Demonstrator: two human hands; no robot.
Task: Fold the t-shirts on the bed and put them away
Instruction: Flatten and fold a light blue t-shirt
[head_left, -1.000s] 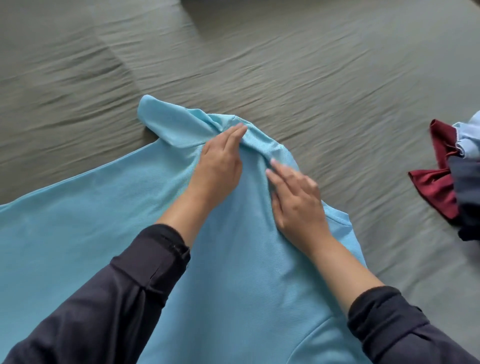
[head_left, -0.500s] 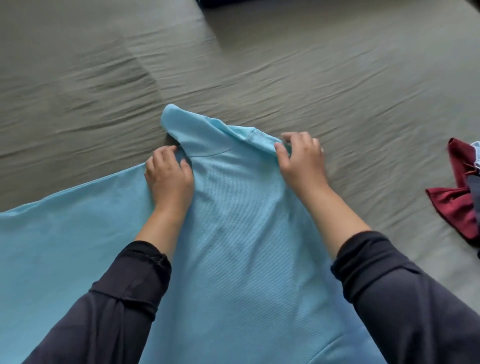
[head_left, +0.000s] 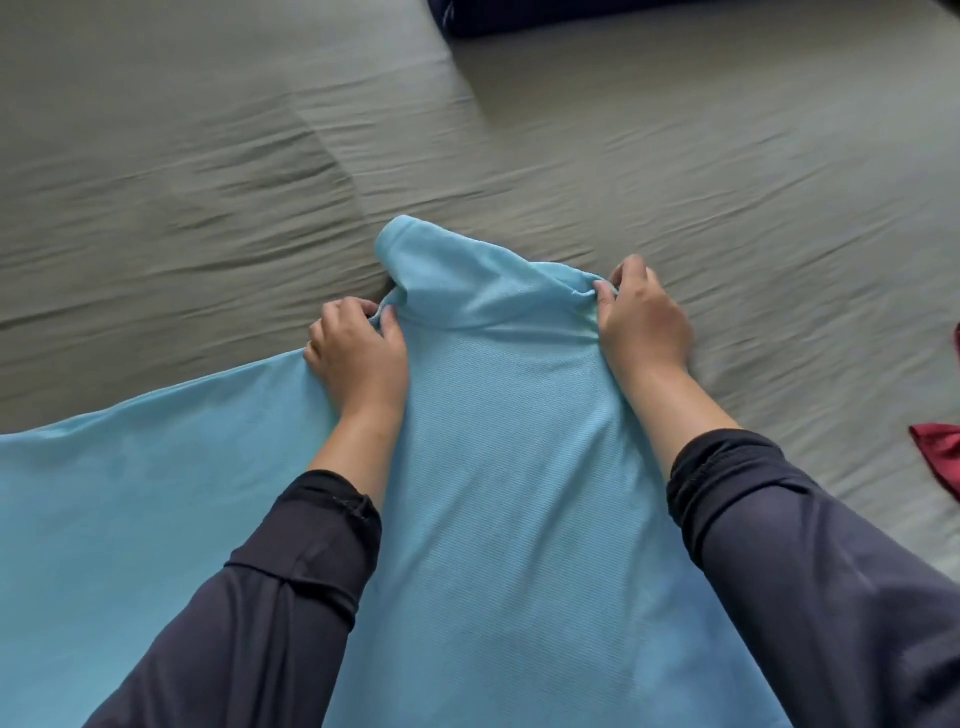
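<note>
A light blue t-shirt (head_left: 498, 467) lies spread on the grey bed sheet (head_left: 208, 182), reaching from the near left up to the middle. Its sleeve (head_left: 441, 270) sticks out towards the far side. My left hand (head_left: 358, 353) pinches the fabric at the base of the sleeve on the left. My right hand (head_left: 644, 322) grips the shirt's edge on the right, fingers curled round a gathered fold. Dark sleeves cover both forearms.
A dark red garment (head_left: 940, 457) pokes in at the right edge. A dark blue object (head_left: 571, 15) lies at the top of the bed. The grey sheet stretches wrinkled beyond and to the left of the shirt.
My hands have moved apart from the middle of the shirt to either side of the sleeve and taken hold of the fabric. The view has shifted left; less of the red garment shows.
</note>
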